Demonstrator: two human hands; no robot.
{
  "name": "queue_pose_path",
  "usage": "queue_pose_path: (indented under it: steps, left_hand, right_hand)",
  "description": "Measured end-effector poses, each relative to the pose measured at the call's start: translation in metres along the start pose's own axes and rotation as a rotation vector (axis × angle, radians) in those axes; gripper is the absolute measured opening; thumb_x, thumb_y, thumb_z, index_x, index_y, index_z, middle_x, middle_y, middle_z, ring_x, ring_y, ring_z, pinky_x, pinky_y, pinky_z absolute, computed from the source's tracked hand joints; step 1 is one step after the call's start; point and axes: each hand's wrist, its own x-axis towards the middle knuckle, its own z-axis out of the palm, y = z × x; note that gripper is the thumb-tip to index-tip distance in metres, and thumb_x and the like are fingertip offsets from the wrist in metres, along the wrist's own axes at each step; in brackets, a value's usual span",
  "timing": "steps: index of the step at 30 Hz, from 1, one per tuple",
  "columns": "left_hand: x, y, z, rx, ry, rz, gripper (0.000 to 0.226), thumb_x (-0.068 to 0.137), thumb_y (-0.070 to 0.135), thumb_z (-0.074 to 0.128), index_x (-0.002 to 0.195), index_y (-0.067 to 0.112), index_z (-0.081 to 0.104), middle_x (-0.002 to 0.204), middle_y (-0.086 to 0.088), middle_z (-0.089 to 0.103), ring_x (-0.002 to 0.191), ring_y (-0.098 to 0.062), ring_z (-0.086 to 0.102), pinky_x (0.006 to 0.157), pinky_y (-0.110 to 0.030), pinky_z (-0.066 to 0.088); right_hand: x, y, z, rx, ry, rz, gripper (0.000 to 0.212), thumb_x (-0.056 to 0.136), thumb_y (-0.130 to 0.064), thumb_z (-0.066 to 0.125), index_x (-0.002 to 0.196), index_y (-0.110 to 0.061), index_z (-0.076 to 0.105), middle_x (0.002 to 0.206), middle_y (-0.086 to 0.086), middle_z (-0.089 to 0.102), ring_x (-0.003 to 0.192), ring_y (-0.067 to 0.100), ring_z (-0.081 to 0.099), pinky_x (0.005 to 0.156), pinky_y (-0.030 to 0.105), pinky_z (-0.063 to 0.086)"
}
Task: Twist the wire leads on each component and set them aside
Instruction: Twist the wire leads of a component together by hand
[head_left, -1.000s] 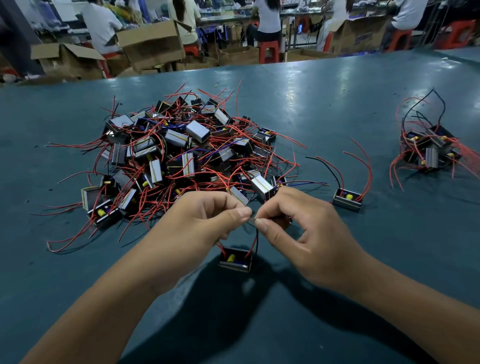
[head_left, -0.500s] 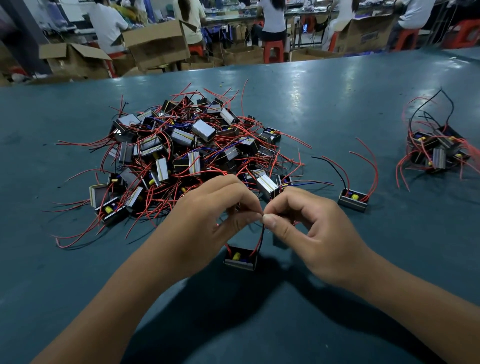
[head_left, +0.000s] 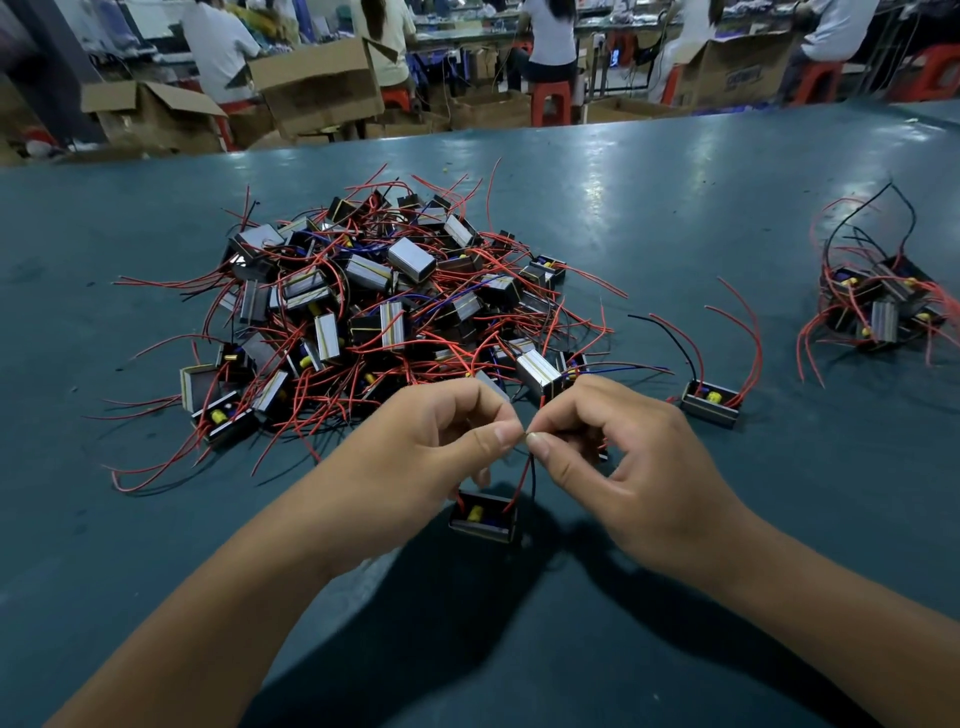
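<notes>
A small black component (head_left: 484, 519) with a yellow part inside hangs just above the teal table (head_left: 649, 218), below my hands. Its red and black leads rise to my fingertips. My left hand (head_left: 436, 457) and my right hand (head_left: 618, 467) meet thumb to thumb and both pinch the ends of these leads. A big heap of like components (head_left: 384, 306) with red wires lies behind my hands. One single component (head_left: 710, 402) sits to the right of my right hand. A smaller pile of components (head_left: 883, 306) lies at the far right.
Beyond the table's far edge stand open cardboard boxes (head_left: 317, 83) and red stools (head_left: 550, 101), with several seated people at other benches. Bare table surface lies in front of me and between the two piles.
My thumbs and forefingers have shifted slightly around the lead ends, staying pinched together. The component still hangs below them. The view has shifted a little.
</notes>
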Motion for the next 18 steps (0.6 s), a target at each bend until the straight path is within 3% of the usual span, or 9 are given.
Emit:
queue_pose_path:
  steps: [7,11,15,18]
  left_hand:
    - [0.0019,-0.0027,-0.0039,0.082,0.094,0.129,0.016,0.089,0.037,0.068,0.098,0.024,0.072,0.082,0.01,0.069,0.074,-0.006,0.062,0.064,-0.024,0.052]
    - [0.0032,-0.0049,-0.0013,0.117,0.119,0.203,0.009,0.089,0.035,0.073,0.093,0.026,0.074,0.085,0.004,0.071,0.073,-0.019,0.064,0.059,-0.038,0.05]
    - [0.004,-0.0056,-0.0012,0.159,0.137,0.226,0.008,0.091,0.029,0.068,0.091,0.021,0.071,0.076,0.018,0.064,0.065,0.001,0.055,0.06,-0.012,0.04]
    - [0.0028,-0.004,0.0021,0.206,0.137,0.261,0.009,0.098,0.026,0.063,0.095,0.019,0.068,0.08,0.018,0.061,0.068,0.001,0.053,0.06,-0.012,0.039]
  right_hand:
    - [0.0015,0.0031,-0.0013,0.085,0.031,0.092,0.005,0.089,-0.022,0.067,0.084,-0.022,0.068,0.077,-0.012,0.061,0.072,0.013,0.059,0.066,0.023,0.046]
    - [0.001,0.0018,-0.0015,0.091,0.024,0.084,0.004,0.089,-0.021,0.068,0.085,-0.02,0.069,0.077,-0.011,0.061,0.072,0.014,0.059,0.066,0.026,0.048]
    - [0.0007,-0.0004,-0.0008,0.098,0.022,0.077,0.001,0.085,-0.02,0.069,0.085,-0.02,0.069,0.077,-0.008,0.061,0.071,0.014,0.058,0.066,0.024,0.047]
    - [0.0005,-0.0014,-0.0009,0.099,0.019,0.082,0.004,0.083,-0.022,0.072,0.085,-0.019,0.069,0.078,-0.008,0.061,0.071,0.014,0.058,0.067,0.023,0.047]
